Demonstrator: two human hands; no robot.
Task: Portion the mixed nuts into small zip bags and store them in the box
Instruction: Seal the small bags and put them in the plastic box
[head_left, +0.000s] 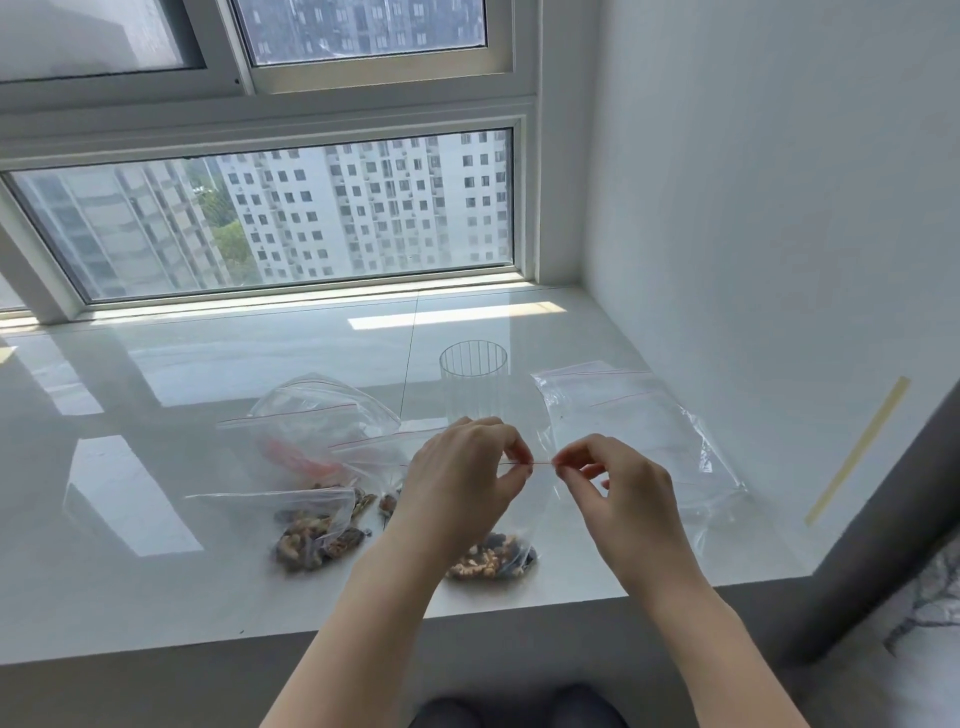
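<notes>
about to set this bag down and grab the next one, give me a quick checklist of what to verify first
1. Both hands on the zip strip: ok. The left hand and right hand each pinch the red seal line of the held bag.
2. Seal closed along its whole length: cannot tell; the strip is thin and partly hidden by fingers.
3. Nuts settled at the bottom, away from the seal: ok.
4. Empty zip bags ready for the next portion: ok, lying to the right on the sill.
5. Storage box within reach: cannot tell; no box is in view.
6. Ribbed glass upright, clear of the hands: ok.
</notes>
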